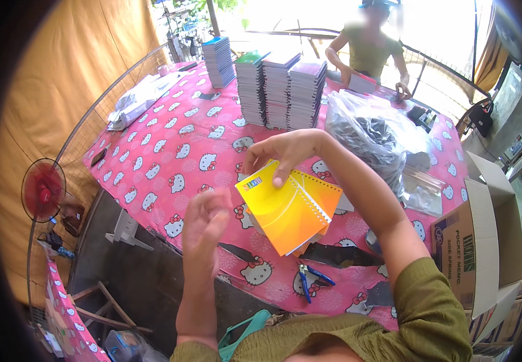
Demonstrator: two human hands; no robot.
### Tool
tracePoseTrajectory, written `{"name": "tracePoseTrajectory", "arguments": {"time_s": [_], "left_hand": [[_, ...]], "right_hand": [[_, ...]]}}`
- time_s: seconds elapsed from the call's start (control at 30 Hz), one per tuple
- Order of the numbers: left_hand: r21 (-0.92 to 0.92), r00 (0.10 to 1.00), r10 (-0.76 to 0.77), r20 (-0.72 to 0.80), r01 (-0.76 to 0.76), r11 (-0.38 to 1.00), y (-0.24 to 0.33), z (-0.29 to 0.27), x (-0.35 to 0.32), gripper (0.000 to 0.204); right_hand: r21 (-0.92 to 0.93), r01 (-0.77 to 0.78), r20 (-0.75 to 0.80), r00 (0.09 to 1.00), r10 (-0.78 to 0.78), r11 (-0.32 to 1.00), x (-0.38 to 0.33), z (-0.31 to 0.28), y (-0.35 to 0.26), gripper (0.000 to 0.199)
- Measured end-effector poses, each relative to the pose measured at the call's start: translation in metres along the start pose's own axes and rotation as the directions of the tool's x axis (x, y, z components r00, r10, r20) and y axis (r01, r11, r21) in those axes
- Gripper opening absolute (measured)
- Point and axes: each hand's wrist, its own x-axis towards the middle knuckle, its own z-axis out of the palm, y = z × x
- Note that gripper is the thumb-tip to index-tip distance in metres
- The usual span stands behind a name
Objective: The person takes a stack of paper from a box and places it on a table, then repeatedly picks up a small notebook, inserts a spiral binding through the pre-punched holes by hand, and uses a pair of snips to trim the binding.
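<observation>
Centrally, a yellow spiral-bound notebook [288, 208]: glossy card cover shading to orange, white wire coil along its right edge, held tilted above the pink cartoon-cat tablecloth [170, 139]. Pinched at its upper left corner by the right hand [282, 154], thumb and fingers clamped on the cover. Left of the notebook, the left hand [203, 226], raised, fingers loosely spread, gripping nothing, apart from the cover. Just below the notebook, blue-handled pliers [309, 279] lying flat on the cloth beside a dark flat sheet [339, 254]. Right of the notebook, a crinkled clear plastic bag [375, 136] bulging with dark coils, and farther right an open brown cardboard box [484, 241]. Beyond the notebook, tall squared stacks of notebooks [279, 90], spines striped. Behind those, another person [369, 51] in an olive shirt. Far left of the notebook, a small red fan [42, 190] against wire mesh.
</observation>
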Motion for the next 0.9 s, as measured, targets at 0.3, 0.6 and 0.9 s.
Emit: {"name": "tracePoseTrajectory", "arguments": {"time_s": [0.3,0.6,0.9], "left_hand": [[0.227,0.993,-0.100,0.055,0.085,0.970,-0.023,-0.003,0.032,0.055],[0.315,0.979,0.199,0.046,-0.203,0.927,-0.014,0.021,0.037,0.049],[0.112,0.985,0.113,0.131,-0.128,0.985,0.004,0.017,0.053,0.047]], "right_hand": [[-0.360,-0.439,-0.833,0.549,-0.072,0.823,-0.101,0.089,-0.077,0.075],[-0.374,-0.640,-0.790,0.599,0.132,0.671,-0.095,0.122,-0.066,0.052],[-0.202,-0.525,-0.783,0.593,0.186,0.826,-0.095,0.104,-0.060,0.027]]}}
